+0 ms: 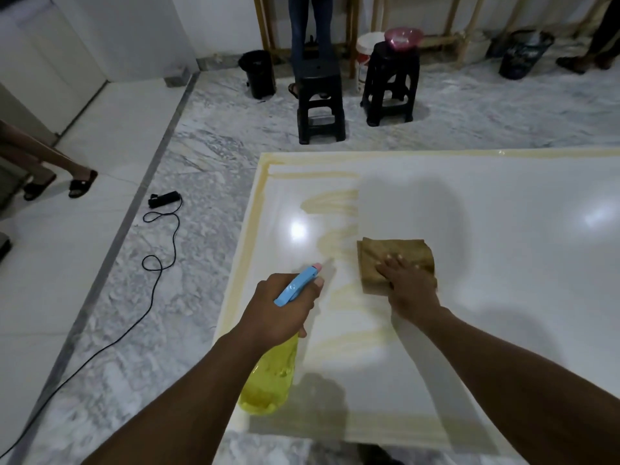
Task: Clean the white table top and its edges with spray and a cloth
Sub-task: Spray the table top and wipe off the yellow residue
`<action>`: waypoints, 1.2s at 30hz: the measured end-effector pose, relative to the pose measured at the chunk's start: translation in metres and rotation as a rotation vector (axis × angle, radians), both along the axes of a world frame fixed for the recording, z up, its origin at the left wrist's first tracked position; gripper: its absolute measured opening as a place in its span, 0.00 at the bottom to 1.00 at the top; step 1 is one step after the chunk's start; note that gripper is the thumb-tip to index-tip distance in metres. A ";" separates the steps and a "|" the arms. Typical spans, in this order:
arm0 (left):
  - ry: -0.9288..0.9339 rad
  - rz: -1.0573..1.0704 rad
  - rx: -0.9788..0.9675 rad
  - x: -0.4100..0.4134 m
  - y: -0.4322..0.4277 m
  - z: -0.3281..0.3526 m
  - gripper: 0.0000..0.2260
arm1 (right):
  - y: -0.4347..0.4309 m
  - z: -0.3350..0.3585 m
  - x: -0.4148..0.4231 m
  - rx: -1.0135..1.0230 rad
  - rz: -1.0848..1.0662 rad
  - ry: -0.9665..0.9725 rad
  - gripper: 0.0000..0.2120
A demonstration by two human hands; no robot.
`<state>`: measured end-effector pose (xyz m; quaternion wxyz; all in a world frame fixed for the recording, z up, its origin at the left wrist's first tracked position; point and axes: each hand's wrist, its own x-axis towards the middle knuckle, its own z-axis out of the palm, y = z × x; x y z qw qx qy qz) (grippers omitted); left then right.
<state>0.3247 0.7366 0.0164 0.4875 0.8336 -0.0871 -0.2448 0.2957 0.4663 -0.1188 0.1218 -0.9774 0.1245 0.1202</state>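
Yellowish streaks [330, 199] line the white bench [503, 263] along its left and far edges, with more bands just inboard of the left edge. Risks, as judged: the film may dry into smears if wiping lags. The brown cloth [396, 256], once loaded, may spread residue rather than lift it. The spray bottle [268, 380] is held close to the left edge, so overspray could reach the marble floor [134, 330] and slick it. Left hand [281, 307] wraps the bottle's neck below the blue trigger head, nozzle aimed toward the far edge. Right hand [406, 286] lies flat, fingers straight, pressing the folded cloth onto the bench. Cloth sits under that palm, just right of the nozzle; hands near, not touching.
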 end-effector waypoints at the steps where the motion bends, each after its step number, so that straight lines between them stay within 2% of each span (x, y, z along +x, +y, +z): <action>1: 0.001 -0.006 -0.007 -0.016 0.010 0.002 0.04 | 0.013 0.000 -0.026 0.025 -0.013 -0.003 0.32; 6: 0.045 -0.002 -0.036 -0.082 0.054 0.009 0.06 | 0.069 0.000 -0.132 0.068 -0.037 -0.021 0.32; 9: 0.041 0.021 -0.024 -0.101 0.070 0.015 0.06 | 0.090 0.006 -0.166 0.059 -0.014 0.096 0.30; 12: 0.031 0.023 -0.026 -0.107 0.079 0.025 0.06 | 0.087 0.021 -0.177 0.107 0.014 0.133 0.24; 14: 0.025 0.018 -0.050 -0.102 0.079 0.032 0.06 | 0.072 0.045 -0.162 0.166 0.055 0.139 0.15; 16: 0.012 0.019 -0.065 -0.090 0.076 0.037 0.08 | 0.048 0.071 -0.133 0.370 -0.060 0.177 0.10; 18: -0.005 0.015 -0.059 -0.075 0.071 0.041 0.10 | 0.021 0.092 -0.102 0.640 -0.213 0.212 0.12; 20: -0.004 0.009 -0.063 -0.055 0.064 0.040 0.10 | -0.002 0.102 -0.071 0.998 -0.349 0.349 0.12; 22: -0.002 0.004 -0.069 -0.032 0.055 0.039 0.08 | -0.017 0.109 -0.035 1.179 -0.406 0.543 0.18; 24: -0.009 0.001 -0.063 0.000 0.045 0.035 0.10 | -0.033 0.114 0.021 1.143 -0.358 0.621 0.19; 26: -0.015 0.010 -0.046 0.031 0.038 0.031 0.10 | -0.049 0.122 0.083 1.048 -0.318 0.570 0.17; 28: -0.025 0.005 -0.010 0.063 0.033 0.028 0.12 | -0.063 0.134 0.148 0.909 -0.301 0.454 0.15; 32: -0.037 0.051 -0.006 0.111 0.026 0.026 0.11 | -0.071 0.150 0.262 0.320 -0.118 0.068 0.15; 36: -0.038 0.059 -0.038 0.138 0.021 0.018 0.10 | -0.065 0.110 0.318 0.025 -0.080 -0.112 0.18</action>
